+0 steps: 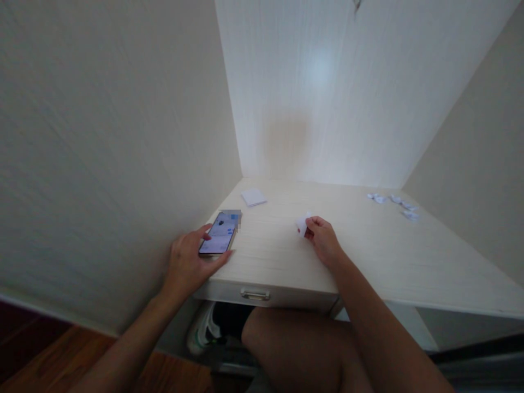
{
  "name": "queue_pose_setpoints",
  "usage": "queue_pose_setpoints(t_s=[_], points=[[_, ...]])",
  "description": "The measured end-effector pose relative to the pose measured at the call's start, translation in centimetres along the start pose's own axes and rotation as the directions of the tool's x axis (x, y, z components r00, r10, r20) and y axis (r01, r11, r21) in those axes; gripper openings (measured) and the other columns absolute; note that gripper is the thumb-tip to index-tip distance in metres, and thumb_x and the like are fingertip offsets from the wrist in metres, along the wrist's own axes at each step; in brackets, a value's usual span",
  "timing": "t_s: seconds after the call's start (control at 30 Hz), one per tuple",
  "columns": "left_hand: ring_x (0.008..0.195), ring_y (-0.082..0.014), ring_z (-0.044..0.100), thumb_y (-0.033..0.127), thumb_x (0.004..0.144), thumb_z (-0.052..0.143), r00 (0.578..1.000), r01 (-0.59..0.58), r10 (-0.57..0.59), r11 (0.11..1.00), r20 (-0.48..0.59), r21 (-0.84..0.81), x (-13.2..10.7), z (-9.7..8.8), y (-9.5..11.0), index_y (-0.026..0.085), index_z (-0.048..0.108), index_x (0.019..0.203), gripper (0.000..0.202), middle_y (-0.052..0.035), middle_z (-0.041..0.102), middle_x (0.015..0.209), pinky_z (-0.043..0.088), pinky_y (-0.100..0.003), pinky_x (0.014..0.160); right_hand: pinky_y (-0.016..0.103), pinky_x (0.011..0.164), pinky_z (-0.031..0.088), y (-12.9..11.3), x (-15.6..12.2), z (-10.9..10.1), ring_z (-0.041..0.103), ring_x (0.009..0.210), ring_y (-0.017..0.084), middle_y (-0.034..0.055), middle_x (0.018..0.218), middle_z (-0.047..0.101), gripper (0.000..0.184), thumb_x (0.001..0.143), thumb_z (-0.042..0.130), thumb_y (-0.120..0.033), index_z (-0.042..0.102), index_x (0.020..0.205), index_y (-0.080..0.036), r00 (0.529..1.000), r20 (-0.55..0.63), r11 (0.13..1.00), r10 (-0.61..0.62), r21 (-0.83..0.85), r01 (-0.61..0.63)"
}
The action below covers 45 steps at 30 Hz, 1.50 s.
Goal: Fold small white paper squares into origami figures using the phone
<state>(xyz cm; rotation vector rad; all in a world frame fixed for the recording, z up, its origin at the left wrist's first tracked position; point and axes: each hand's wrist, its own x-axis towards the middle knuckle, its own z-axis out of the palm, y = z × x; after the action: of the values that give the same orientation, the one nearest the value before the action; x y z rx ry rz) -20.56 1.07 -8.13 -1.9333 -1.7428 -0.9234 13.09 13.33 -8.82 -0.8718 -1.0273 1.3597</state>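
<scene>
My left hand (189, 262) rests at the near left corner of a pale wooden desk (368, 256). Its fingers and thumb are around the lower end of a smartphone (219, 233) that lies flat with its screen lit. My right hand (323, 238) is over the middle of the desk, fingers curled in a pinch on a small white piece of paper (302, 224). The paper sticks out to the left of the fingertips, just above the desk top.
A white square of paper (253, 196) lies at the back left. Several small folded paper bits (395, 203) are scattered at the back right. Walls close the desk in on three sides. A drawer handle (255, 295) sits under the front edge, above my knee.
</scene>
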Motion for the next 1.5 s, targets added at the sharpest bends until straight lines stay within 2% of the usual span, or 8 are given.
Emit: queue_pose_setpoints(t_s=[0.17, 0.3, 0.4, 0.73, 0.9, 1.1, 1.33, 1.5], points=[[0.096, -0.0323, 0.066, 0.061, 0.079, 0.073, 0.999, 0.022, -0.022, 1.000, 0.036, 0.004, 0.23, -0.10, 0.08, 0.021, 0.050, 0.138, 0.076, -0.0083, 0.070, 0.107, 0.050, -0.047, 0.091, 0.036, 0.072, 0.052, -0.03, -0.12, 0.10, 0.062, 0.071, 0.019, 0.0030, 0.074, 0.068, 0.030, 0.070, 0.078, -0.048, 0.064, 0.072, -0.022, 1.000, 0.000, 1.000, -0.011, -0.004, 0.011], [0.112, -0.0374, 0.062, 0.063, 0.074, 0.075, 0.999, 0.001, -0.001, 1.000, -0.050, -0.001, 0.29, 0.13, -0.16, 0.016, 0.042, 0.144, 0.090, -0.0159, 0.064, 0.123, 0.047, -0.051, 0.099, 0.035, 0.071, 0.051, 0.09, -0.15, 0.09, 0.061, 0.071, 0.019, 0.0025, 0.074, 0.066, 0.029, 0.071, 0.077, -0.048, 0.064, 0.072, -0.022, 1.000, -0.008, 1.000, -0.019, -0.013, 0.019], [0.121, -0.0398, 0.057, 0.065, 0.074, 0.075, 0.999, -0.008, 0.008, 1.000, -0.052, 0.005, 0.35, 0.31, -0.21, 0.015, 0.038, 0.146, 0.095, -0.0188, 0.058, 0.133, 0.045, -0.054, 0.104, 0.034, 0.071, 0.051, 0.15, -0.12, 0.04, 0.061, 0.071, 0.018, 0.0024, 0.074, 0.066, 0.028, 0.072, 0.076, -0.047, 0.064, 0.072, -0.022, 1.000, -0.012, 1.000, -0.019, -0.020, 0.018], [0.110, -0.0359, 0.061, 0.067, 0.076, 0.071, 0.991, 0.101, -0.099, 0.995, 0.092, -0.012, 0.46, 0.61, -0.06, 0.015, 0.034, 0.152, 0.100, -0.0143, 0.064, 0.121, 0.048, -0.050, 0.100, 0.035, 0.071, 0.051, -0.09, -0.20, 0.07, 0.062, 0.072, 0.019, 0.0032, 0.075, 0.067, 0.028, 0.071, 0.076, -0.047, 0.064, 0.073, -0.022, 1.000, -0.002, 1.000, -0.011, -0.022, 0.011], [0.110, -0.0364, 0.062, 0.066, 0.075, 0.072, 0.997, 0.070, -0.069, 0.997, 0.018, -0.018, 0.25, 0.34, -0.01, 0.015, 0.035, 0.151, 0.099, -0.0149, 0.063, 0.121, 0.048, -0.050, 0.101, 0.035, 0.071, 0.052, -0.14, -0.19, 0.13, 0.062, 0.071, 0.019, 0.0031, 0.074, 0.067, 0.030, 0.070, 0.077, -0.049, 0.063, 0.072, -0.022, 1.000, -0.007, 1.000, -0.009, -0.018, 0.009], [0.102, -0.0338, 0.064, 0.063, 0.079, 0.070, 0.998, 0.054, -0.053, 0.998, 0.033, -0.013, -0.03, -0.02, 0.00, 0.017, 0.046, 0.144, 0.083, -0.0119, 0.067, 0.110, 0.051, -0.048, 0.094, 0.034, 0.070, 0.052, -0.10, -0.14, 0.14, 0.062, 0.072, 0.019, 0.0027, 0.074, 0.067, 0.032, 0.068, 0.078, -0.050, 0.064, 0.072, -0.022, 1.000, -0.008, 1.000, -0.007, -0.015, 0.007], [0.102, -0.0342, 0.065, 0.063, 0.078, 0.071, 0.997, 0.075, -0.075, 0.997, 0.021, 0.000, 0.03, -0.07, 0.20, 0.017, 0.045, 0.144, 0.084, -0.0125, 0.067, 0.111, 0.051, -0.048, 0.093, 0.035, 0.071, 0.053, -0.13, -0.23, 0.20, 0.062, 0.072, 0.019, 0.0033, 0.074, 0.067, 0.031, 0.069, 0.077, -0.050, 0.063, 0.071, -0.022, 1.000, -0.013, 1.000, -0.011, -0.019, 0.010], [0.103, -0.0326, 0.066, 0.058, 0.081, 0.071, 0.999, 0.036, -0.035, 0.999, 0.042, -0.033, 0.07, -0.13, 0.19, 0.020, 0.046, 0.142, 0.077, -0.0096, 0.069, 0.111, 0.049, -0.047, 0.097, 0.035, 0.072, 0.052, -0.13, -0.28, 0.22, 0.062, 0.072, 0.020, 0.0037, 0.075, 0.068, 0.032, 0.070, 0.077, -0.051, 0.063, 0.072, -0.022, 1.000, -0.016, 1.000, -0.012, -0.022, 0.012]])
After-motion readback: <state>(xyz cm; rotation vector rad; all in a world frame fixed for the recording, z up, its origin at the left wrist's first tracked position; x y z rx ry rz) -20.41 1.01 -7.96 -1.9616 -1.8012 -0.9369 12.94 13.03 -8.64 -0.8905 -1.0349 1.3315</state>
